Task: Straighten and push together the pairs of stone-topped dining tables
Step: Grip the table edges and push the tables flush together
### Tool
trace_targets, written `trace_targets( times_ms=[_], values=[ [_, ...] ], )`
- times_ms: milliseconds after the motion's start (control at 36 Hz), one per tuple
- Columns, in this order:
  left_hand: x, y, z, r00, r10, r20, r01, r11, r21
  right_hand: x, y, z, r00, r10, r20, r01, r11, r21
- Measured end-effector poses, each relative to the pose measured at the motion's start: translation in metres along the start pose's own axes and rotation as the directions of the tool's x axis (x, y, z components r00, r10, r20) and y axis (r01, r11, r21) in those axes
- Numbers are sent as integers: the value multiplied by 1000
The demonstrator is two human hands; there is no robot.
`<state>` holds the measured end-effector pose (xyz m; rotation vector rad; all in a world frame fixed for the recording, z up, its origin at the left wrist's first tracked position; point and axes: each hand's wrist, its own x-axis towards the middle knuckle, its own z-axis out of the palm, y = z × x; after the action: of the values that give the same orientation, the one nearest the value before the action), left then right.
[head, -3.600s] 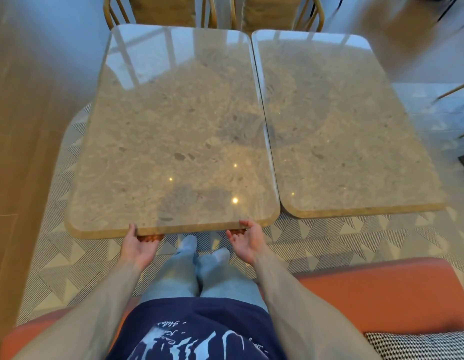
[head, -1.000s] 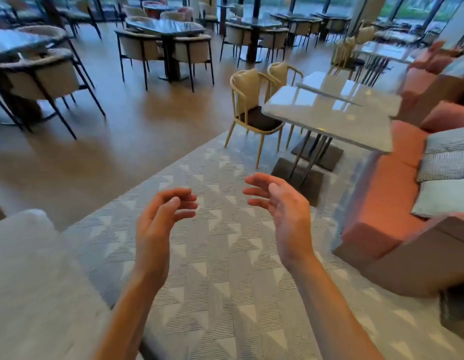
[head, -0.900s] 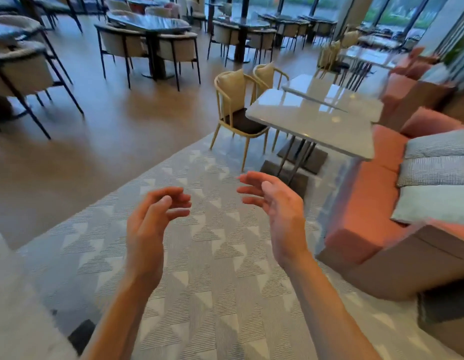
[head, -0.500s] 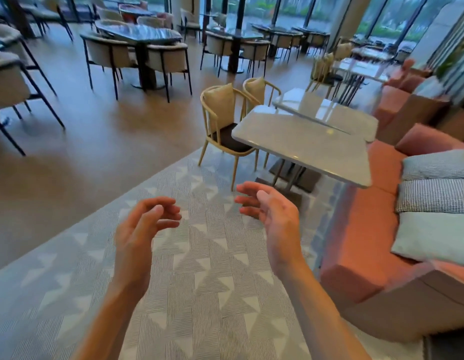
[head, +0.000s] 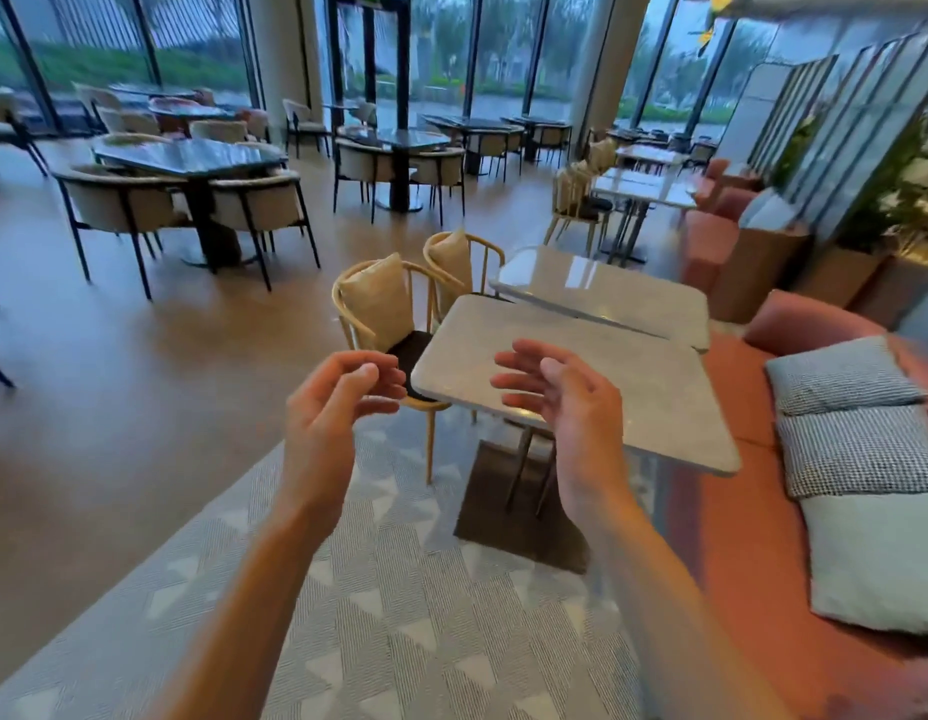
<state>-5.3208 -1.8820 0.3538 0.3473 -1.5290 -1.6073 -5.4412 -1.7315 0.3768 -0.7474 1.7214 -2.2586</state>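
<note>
Ahead stands a pair of stone-topped tables. The near table (head: 654, 387) and the far table (head: 607, 288) sit at slightly different angles, with a narrow wedge-shaped gap between their tops. My left hand (head: 337, 407) and my right hand (head: 571, 402) are raised in front of me, short of the near table's edge. Both hands are empty, with fingers loosely curled and apart. The right hand covers part of the near table's front edge in the view. Neither hand touches anything.
Two wicker chairs with cushions (head: 384, 314) stand at the tables' left side. A pink bench sofa (head: 753, 537) with grey pillows (head: 862, 459) runs along the right. The near table's dark base plate (head: 524, 511) rests on a patterned rug (head: 399, 589). Further table pairs (head: 644, 189) stand behind.
I let go of the earlier table pair and turned away. Over the last second the view has closed in on this pair, with my empty hands held up in front.
</note>
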Motion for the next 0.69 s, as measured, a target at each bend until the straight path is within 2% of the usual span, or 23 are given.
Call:
trace_targets(
  times_ms=[222, 417, 528, 694],
  values=[
    [116, -60, 6, 998, -57, 29, 57, 998, 7, 106, 64, 31, 998, 15, -57, -18, 998, -56],
    [216, -149, 8, 971, -238, 2, 238, 971, -14, 218, 151, 74, 989, 44, -143, -57, 994, -93],
    [278, -203, 5, 931, -359, -64, 363, 931, 50, 287, 200, 98, 975, 115, -191, -146, 977, -156],
    [365, -282, -15, 905, -417, -85, 426, 886, 184, 369, 267, 118, 961, 164, -222, -216, 948, -232]
  ],
)
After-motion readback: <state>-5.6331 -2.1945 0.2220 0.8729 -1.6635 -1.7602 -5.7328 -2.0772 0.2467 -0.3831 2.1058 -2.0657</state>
